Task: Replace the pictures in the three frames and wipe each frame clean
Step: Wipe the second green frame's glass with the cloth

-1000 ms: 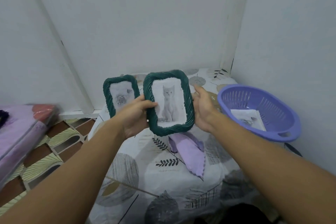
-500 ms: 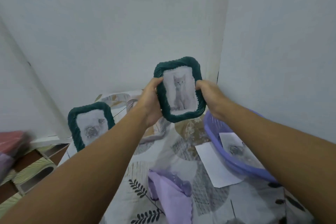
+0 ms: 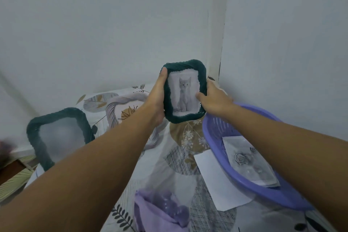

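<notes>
Kitten frame (image 3: 183,91): dark green, upright, held in the air near the wall corner (image 3: 219,58) and above the table's far edge; a second ago you held it lower and nearer, in front of the second green frame.
Left hand (image 3: 157,107): it grips the kitten frame's left edge, thumb along the border.
Right hand (image 3: 212,97): it pinches the right edge, thumb on the glass (fingers behind are hidden).
What changed: the frame has travelled right and back, toward the corner; you appear to be setting it down as finished.
Second green frame (image 3: 56,135): blurred, standing at the left of the table, well apart from your hands.
Pale frame (image 3: 131,111): lying flat on the patterned cloth (image 3: 169,171), no picture in it; this one likely remains to be filled.
Purple basket (image 3: 250,186): right of the table, holding a rose print (image 3: 248,164); its rim lies just under your right wrist.
Loose sheet (image 3: 216,179): flat, tucked against the basket.
Purple wiping cloth (image 3: 162,211): near edge, crumpled.
Open room: bare cloth lies below the kitten frame, between pale frame and basket; walls close in behind and to the right.
</notes>
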A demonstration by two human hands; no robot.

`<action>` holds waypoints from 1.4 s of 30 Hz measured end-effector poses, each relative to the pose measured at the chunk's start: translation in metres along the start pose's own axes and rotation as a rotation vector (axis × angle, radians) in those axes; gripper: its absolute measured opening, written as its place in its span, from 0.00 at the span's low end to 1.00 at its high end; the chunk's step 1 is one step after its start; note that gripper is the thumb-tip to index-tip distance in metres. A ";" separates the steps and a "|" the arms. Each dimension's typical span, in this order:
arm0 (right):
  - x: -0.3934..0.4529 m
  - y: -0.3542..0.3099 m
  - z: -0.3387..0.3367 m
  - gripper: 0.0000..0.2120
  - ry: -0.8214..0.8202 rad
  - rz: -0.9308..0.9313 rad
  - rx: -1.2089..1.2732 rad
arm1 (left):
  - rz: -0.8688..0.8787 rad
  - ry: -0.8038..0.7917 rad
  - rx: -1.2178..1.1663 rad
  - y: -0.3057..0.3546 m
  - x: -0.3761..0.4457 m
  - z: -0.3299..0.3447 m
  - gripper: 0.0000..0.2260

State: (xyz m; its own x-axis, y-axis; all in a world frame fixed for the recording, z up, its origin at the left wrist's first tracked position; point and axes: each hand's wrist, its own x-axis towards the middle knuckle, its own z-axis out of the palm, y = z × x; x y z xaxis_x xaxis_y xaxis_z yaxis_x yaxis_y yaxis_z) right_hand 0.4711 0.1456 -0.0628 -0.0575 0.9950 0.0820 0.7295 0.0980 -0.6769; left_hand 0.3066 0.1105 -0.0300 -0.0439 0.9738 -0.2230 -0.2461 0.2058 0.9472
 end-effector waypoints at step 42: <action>-0.040 -0.005 0.012 0.17 0.290 -0.090 -0.375 | 0.294 0.501 0.660 -0.036 -0.019 0.005 0.22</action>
State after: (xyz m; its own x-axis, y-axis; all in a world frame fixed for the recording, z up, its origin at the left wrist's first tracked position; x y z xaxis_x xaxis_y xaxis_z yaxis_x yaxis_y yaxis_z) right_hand 0.4613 0.1058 -0.0717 0.0219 0.9307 0.3651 0.9290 0.1160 -0.3515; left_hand 0.3215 0.0853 -0.0589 -0.4756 0.8711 0.1225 0.4452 0.1182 0.8876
